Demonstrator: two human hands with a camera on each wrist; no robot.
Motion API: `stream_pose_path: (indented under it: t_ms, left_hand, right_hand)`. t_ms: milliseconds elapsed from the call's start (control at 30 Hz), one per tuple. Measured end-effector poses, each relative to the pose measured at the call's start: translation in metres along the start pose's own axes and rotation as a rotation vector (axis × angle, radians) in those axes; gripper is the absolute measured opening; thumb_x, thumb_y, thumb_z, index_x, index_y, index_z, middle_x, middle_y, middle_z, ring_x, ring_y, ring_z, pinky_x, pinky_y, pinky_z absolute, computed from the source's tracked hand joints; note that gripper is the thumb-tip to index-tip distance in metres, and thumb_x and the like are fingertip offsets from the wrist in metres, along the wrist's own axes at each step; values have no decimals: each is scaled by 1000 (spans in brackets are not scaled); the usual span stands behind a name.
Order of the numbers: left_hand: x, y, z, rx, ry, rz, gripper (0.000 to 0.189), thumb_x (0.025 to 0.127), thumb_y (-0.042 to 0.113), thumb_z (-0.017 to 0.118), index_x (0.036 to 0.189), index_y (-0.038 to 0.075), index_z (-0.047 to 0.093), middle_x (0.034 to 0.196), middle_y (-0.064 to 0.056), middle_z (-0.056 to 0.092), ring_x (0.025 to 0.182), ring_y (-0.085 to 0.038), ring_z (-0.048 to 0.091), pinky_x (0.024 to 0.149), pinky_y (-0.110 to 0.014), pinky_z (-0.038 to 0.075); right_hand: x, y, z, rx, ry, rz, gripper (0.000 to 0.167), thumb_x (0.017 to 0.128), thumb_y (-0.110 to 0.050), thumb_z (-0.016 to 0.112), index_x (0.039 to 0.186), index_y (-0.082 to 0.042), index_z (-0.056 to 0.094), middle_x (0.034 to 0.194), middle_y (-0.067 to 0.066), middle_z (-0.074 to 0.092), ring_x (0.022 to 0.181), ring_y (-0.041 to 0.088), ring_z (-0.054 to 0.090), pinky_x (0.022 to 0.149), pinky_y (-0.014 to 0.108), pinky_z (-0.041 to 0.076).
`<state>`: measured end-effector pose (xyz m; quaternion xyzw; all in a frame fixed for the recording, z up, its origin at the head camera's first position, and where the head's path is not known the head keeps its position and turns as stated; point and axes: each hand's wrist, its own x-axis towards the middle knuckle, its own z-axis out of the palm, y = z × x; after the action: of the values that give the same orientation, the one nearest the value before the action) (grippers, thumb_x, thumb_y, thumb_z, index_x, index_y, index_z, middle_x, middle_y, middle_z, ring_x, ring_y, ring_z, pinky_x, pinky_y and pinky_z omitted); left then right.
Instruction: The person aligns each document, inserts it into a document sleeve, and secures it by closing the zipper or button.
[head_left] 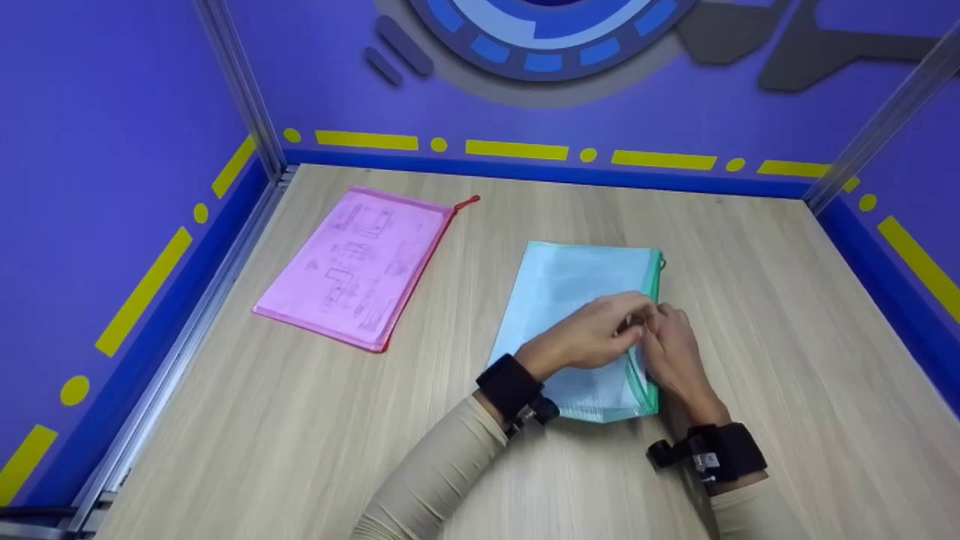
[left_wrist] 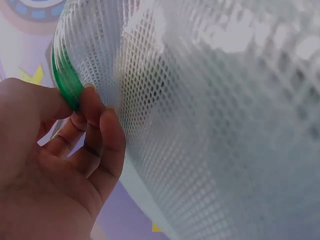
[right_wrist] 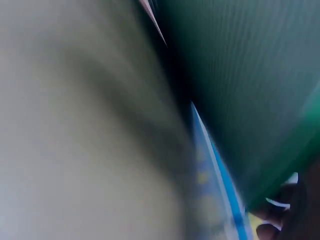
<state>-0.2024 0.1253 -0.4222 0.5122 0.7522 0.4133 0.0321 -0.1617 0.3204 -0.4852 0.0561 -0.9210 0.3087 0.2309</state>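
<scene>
A light blue-green mesh zip pouch (head_left: 577, 277) lies on the table with its green zip edge on the right. Along the near part of that edge the two sides stand apart, and something white shows between them. My left hand (head_left: 600, 334) reaches across the pouch; in the left wrist view its thumb and fingers pinch the green edge (left_wrist: 67, 82). At the same edge, from the right, my right hand (head_left: 679, 352) grips the pouch, its fingertips close to the left ones. The right wrist view is blurred and shows the pouch's underside (right_wrist: 245, 90) and dark fingers (right_wrist: 270, 215).
To the left lies a pink zip pouch (head_left: 352, 270) with a red zip and pull tab, a sheet with printed drawings showing through. Blue walls with yellow marks (head_left: 517, 150) enclose the wooden table (head_left: 420, 405) at the back and sides.
</scene>
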Motion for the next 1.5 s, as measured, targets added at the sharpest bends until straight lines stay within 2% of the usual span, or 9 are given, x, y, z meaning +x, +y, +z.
stream_pose_path:
  t_ms: [133,233,433,600,767,1067,1233,1400,1500]
  left_hand:
    - [-3,1,-12,-61,55,-46,17,105,3,53,115,9,66,101,2,64,84,-6,57,76,-14,45]
    - [-5,3,-15,-73,24,-70,18,105,4,53,114,11,66,97,4,63,77,-6,54,71,-15,43]
    - [-8,11,-12,-27,-259,-104,24,107,8,50,115,18,70,100,9,62,74,-4,53,70,-17,43]
    - [-10,14,-14,-74,-403,-115,20,110,10,54,120,16,70,99,4,63,75,-5,58,69,-18,46]
    - [-10,14,-19,63,-330,-139,17,110,13,59,123,15,69,98,8,62,82,-5,58,74,-18,46]
    - [-12,8,-19,194,-233,-230,19,112,22,56,126,17,66,99,7,65,79,-5,58,72,-19,46]
    - [-13,1,-39,150,-84,-198,21,112,22,55,128,13,66,106,3,68,87,-5,61,77,-19,48]
    - [-17,-7,-61,78,218,-142,26,110,17,58,134,8,63,111,-2,71,94,-7,66,81,-18,52]
    - [-16,-11,-70,29,446,-44,33,108,15,62,139,5,59,115,-6,68,97,-10,69,81,-21,56]
  right_hand:
    - [4,4,-12,132,142,248,44,114,-32,45,126,6,64,117,23,59,101,30,54,84,40,39]
    - [4,13,-21,277,196,433,55,113,-37,45,156,-2,41,145,21,48,116,27,55,90,30,46]
    - [8,35,-33,725,74,696,82,110,-53,42,171,-20,-2,173,17,15,131,25,55,106,31,50]
    - [8,45,-37,744,-90,805,87,106,-57,53,170,-11,15,154,10,46,112,5,59,92,21,50]
    - [8,42,-39,903,-198,801,63,111,-38,55,158,-2,34,111,-4,71,100,6,71,84,28,59]
    - [21,31,-46,1028,247,779,33,108,-7,59,141,-3,56,92,6,74,71,14,66,58,28,54]
    - [47,-4,-74,840,562,593,22,106,-8,64,126,-4,72,93,6,68,77,13,66,63,22,56]
    - [75,-55,-81,249,897,76,18,105,-10,67,116,-9,81,96,8,77,81,15,69,77,16,50]
    - [83,-69,-66,12,909,-213,19,100,-7,72,115,-11,83,102,14,80,81,31,74,80,28,58]
